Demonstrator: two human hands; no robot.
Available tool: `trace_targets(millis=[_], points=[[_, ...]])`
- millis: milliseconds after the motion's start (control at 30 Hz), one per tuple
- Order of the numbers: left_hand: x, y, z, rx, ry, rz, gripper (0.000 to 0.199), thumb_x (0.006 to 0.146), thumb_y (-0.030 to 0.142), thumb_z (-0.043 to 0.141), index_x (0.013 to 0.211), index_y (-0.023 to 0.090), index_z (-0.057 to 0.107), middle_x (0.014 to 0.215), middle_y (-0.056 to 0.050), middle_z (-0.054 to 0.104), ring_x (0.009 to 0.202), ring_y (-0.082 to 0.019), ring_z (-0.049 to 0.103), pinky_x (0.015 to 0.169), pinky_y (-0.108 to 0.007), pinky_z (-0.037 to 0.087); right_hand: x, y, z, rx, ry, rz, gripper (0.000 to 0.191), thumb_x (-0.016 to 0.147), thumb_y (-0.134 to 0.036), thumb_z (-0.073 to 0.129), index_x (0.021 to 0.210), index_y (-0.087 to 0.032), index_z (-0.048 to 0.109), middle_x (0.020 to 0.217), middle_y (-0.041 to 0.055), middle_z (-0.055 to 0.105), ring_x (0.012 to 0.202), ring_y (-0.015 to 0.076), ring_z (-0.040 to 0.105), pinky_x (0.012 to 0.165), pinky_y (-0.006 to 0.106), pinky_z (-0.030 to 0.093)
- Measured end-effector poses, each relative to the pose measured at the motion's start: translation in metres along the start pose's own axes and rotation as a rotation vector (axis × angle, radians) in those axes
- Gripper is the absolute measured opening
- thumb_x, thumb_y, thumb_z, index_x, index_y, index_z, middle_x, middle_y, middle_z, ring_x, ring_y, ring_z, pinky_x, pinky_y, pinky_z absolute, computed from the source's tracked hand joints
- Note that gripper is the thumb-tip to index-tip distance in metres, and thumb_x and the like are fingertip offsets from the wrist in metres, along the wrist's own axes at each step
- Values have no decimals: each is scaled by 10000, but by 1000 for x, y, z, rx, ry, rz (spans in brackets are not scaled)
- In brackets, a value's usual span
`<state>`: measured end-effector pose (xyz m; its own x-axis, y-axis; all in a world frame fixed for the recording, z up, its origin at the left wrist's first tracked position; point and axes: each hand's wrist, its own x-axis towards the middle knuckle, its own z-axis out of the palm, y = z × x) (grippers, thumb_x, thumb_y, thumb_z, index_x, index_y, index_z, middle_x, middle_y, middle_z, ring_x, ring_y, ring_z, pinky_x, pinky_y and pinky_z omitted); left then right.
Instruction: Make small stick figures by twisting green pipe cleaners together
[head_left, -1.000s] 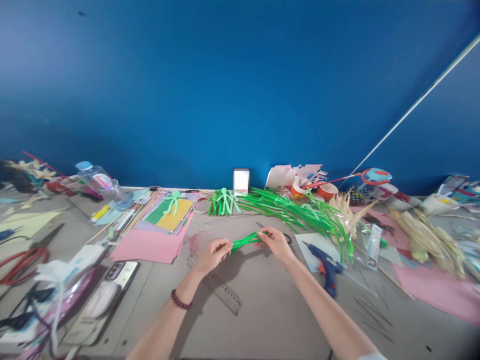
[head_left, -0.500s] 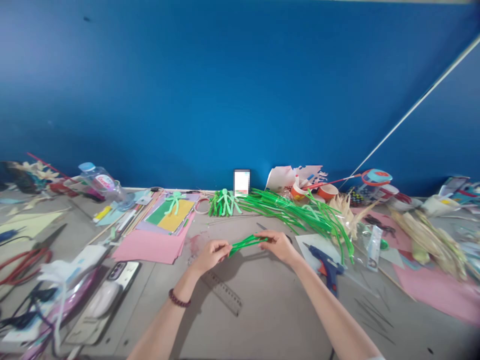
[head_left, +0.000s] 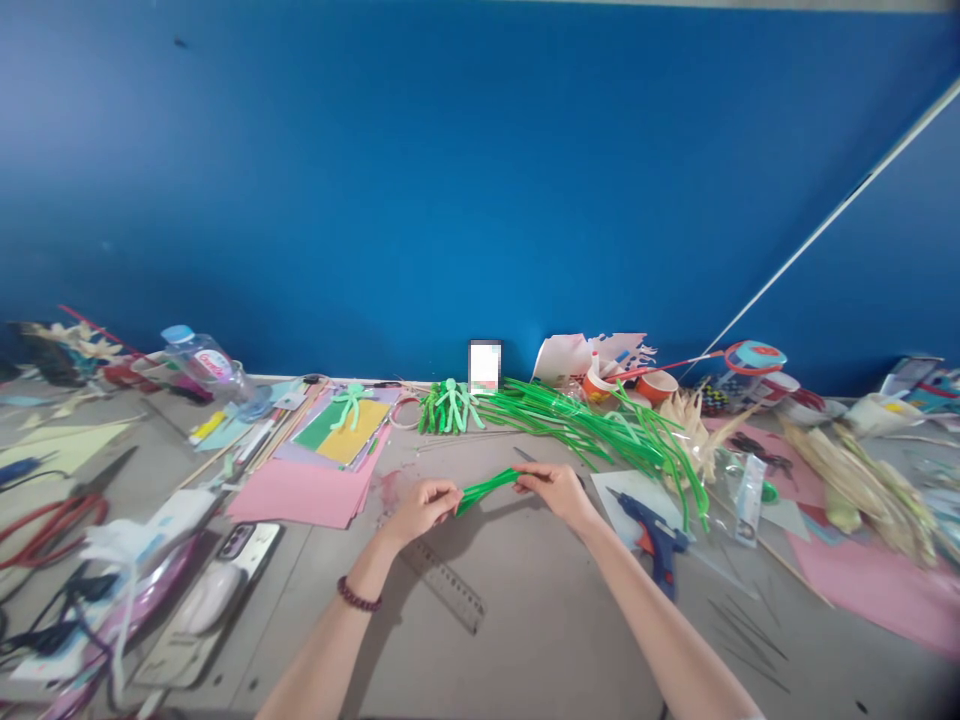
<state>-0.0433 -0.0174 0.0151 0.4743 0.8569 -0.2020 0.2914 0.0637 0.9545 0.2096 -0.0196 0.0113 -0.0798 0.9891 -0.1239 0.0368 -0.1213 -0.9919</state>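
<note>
Between my two hands runs a short bundle of green pipe cleaners (head_left: 487, 489), held above the table and slightly tilted up to the right. My left hand (head_left: 429, 508), with a dark bead bracelet on its wrist, pinches the left end. The right end is pinched by the fingers of my right hand (head_left: 553, 488). A clear ruler (head_left: 448, 587) lies beneath my left hand. Behind my hands, a large heap of long green pipe cleaners (head_left: 585, 425) spreads to the right. Small green pipe-cleaner figures (head_left: 451, 405) stand at its left.
A blue glue gun (head_left: 656, 540) rests on white paper to the right. Pink paper sheets (head_left: 300, 493) and a phone (head_left: 251, 550) are on the left. Dried husks (head_left: 870, 490) lie far right. A plastic bottle (head_left: 206, 362) leans near the blue wall (head_left: 480, 180). Red-handled scissors (head_left: 60, 530) lie far left.
The pipe cleaners, crossed and spread at the right end before, now lie closer together in one bundle. My right hand's fingers have closed in around that end. My left hand has barely moved.
</note>
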Motion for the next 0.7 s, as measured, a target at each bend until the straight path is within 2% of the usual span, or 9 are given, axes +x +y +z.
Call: trace_targets(millis=[233, 467, 700], points=[[2, -4, -2, -10, 4, -17, 417, 787, 525, 531, 594, 155, 529, 463, 51, 397, 420, -69, 325, 419, -212, 202, 2, 7, 3, -27, 65, -68, 297, 643, -388, 692, 844, -176, 749, 643, 44, 714, 629, 220, 691, 681, 381, 572], [0, -1, -2, -28, 21, -26, 426, 779, 534, 539, 587, 154, 531, 455, 52, 394, 416, -68, 317, 417, -211, 201, -2, 3, 4, -56, 103, -94, 244, 654, -423, 688, 751, -207, 747, 644, 39, 715, 626, 229, 687, 672, 386, 573], [-1, 1, -2, 3, 46, -29, 422, 778, 541, 522, 588, 164, 521, 450, 55, 388, 414, -74, 320, 424, -218, 202, -1, 6, 6, -41, 147, -72, 215, 637, -412, 699, 691, -204, 721, 617, 47, 704, 610, 247, 679, 661, 405, 564]])
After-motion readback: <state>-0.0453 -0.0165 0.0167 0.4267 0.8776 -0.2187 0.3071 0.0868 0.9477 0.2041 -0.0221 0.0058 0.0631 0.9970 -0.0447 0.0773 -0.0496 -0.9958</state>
